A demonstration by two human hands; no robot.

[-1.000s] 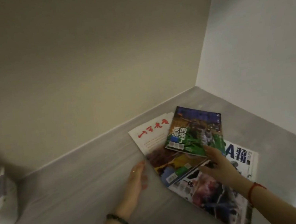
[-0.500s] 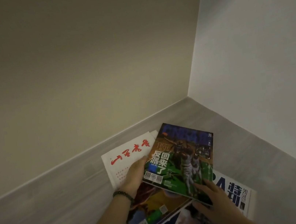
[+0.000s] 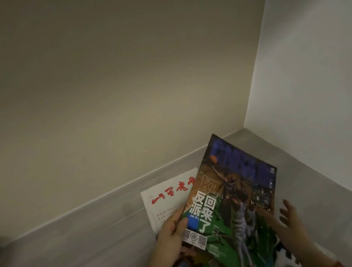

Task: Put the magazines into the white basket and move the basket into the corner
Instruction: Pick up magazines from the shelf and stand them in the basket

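1. Green-covered magazine, centre-right of the frame, is now raised and tilted off the pile, where it lay flat a second ago.
2. Of the hands, the left hand grips its left edge, thumb on the cover. The right hand has let go and holds nothing, its fingers spread just beside the right edge.
3. White magazine and the others at lower centre remain on the bench.
4. White basket is out of frame; the first transfer is judged under way.
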